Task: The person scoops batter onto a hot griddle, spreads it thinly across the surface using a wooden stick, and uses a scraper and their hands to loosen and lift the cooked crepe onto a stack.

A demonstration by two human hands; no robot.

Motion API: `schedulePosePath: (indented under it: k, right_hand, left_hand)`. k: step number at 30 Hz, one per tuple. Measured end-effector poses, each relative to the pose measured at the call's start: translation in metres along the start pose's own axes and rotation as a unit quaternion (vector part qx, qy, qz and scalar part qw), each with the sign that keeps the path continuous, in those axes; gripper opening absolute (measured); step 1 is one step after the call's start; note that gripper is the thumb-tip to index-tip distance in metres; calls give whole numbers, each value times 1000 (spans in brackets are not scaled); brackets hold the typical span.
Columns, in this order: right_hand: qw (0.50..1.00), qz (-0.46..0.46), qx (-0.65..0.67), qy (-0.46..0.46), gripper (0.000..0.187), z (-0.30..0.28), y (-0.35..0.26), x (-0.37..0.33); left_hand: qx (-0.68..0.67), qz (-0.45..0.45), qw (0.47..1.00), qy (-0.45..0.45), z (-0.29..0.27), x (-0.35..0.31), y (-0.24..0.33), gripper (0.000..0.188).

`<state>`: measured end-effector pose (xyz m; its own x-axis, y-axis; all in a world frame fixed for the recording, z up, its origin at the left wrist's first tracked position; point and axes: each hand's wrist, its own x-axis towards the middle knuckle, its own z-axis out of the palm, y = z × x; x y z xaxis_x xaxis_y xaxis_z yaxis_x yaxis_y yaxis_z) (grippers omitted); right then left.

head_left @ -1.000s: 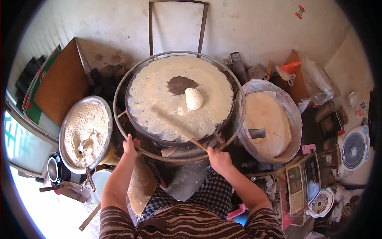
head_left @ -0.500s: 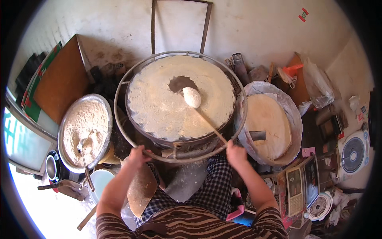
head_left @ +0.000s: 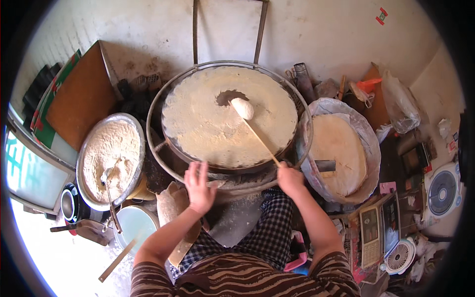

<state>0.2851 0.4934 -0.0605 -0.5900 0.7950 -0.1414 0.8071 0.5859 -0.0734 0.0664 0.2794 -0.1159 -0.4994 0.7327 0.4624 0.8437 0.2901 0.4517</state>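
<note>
A large round griddle (head_left: 232, 163) stands in front of me, covered with a thin pale batter layer (head_left: 208, 123) that leaves one dark bare patch (head_left: 225, 97) near the far middle. My right hand (head_left: 289, 179) grips the near end of a wooden spreader stick (head_left: 260, 141). Its pale rounded head (head_left: 243, 108) rests on the batter beside the bare patch. My left hand (head_left: 199, 187) hovers with fingers apart over the griddle's near rim, holding nothing.
A metal basin of batter (head_left: 110, 157) with a ladle (head_left: 108, 190) sits at left. A lined basket with stacked flat pancakes (head_left: 336, 153) sits at right. A white bucket (head_left: 134, 222), small fans (head_left: 443, 193), a scale (head_left: 370, 237) and clutter surround me.
The spreader head swept from the griddle's middle toward the bare patch, and the batter now covers more. My left hand lifted off the rim and opened.
</note>
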Motion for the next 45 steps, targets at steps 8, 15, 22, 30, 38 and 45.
schedulePosePath:
  k: [8,15,22,30,38,45]
  right_hand:
    - [999,0,-42,5,15,2,24,2]
    - [990,-137,-3,-45,17,3,-44,-10]
    - [998,27,52,-28,20,13,-4,4]
    - [1000,1,-7,-6,15,23,10,-7]
    - [997,-67,49,-3,16,25,-21,-18]
    - [999,-5,44,20,14,32,10,2]
  left_hand:
    - [186,151,965,-110,-22,36,-65,67]
    - [291,-118,949,-11,-69,33,-142,73]
    - [357,-147,895,-222,-160,-54,-154,73]
    - [406,-331,813,-255,-191,-140,-210,61]
    - [355,-409,825,-159,-186,-153,-261,63]
    - [234,-421,876,-29,-189,-180,-337,58]
